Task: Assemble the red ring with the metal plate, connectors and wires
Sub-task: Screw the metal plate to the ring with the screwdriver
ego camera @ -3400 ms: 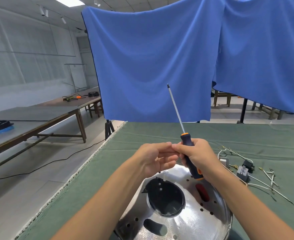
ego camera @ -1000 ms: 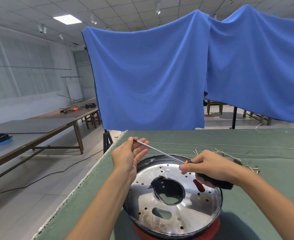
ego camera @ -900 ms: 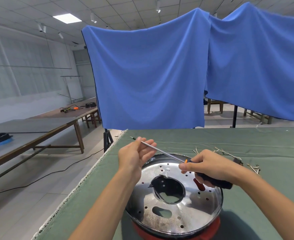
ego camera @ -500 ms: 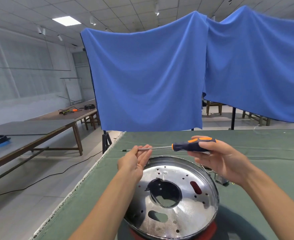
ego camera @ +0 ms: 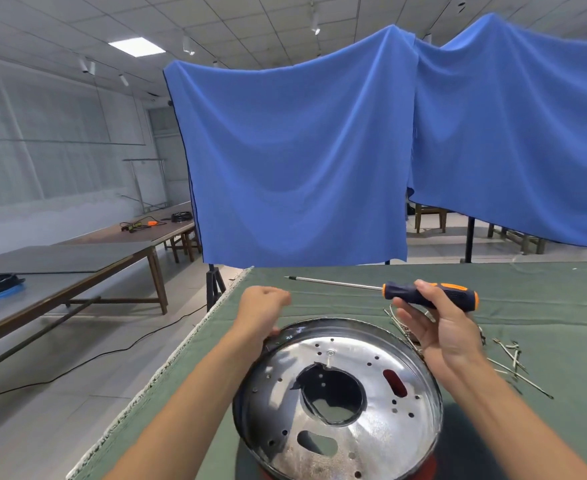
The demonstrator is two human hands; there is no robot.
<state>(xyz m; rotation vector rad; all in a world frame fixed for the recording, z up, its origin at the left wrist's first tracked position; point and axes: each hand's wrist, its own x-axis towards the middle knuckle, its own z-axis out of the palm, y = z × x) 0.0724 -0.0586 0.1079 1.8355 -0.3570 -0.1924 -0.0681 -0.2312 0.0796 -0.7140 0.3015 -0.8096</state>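
Nearest the viewer, the metal plate [ego camera: 340, 400] is sitting on the red ring [ego camera: 423, 467], of which only a sliver is showing at the bottom edge. The left hand [ego camera: 262, 315], fingers curled, is resting against the plate's far-left rim; whether it is gripping is unclear. The right hand [ego camera: 439, 327] is pinching the screwdriver [ego camera: 427, 295] level above the bench [ego camera: 544, 306]. Loose wires [ego camera: 508, 355] are lying to the right, seemingly unfitted, so wiring probably remains. Blue cloth [ego camera: 299, 150] is hanging behind.

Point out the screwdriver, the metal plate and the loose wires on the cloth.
screwdriver [ego camera: 430, 295]: head view, on its dark and orange handle.
metal plate [ego camera: 382, 441]: head view, on its shiny face, right of the centre hole.
loose wires [ego camera: 508, 355]: head view, on the strands right of the plate.
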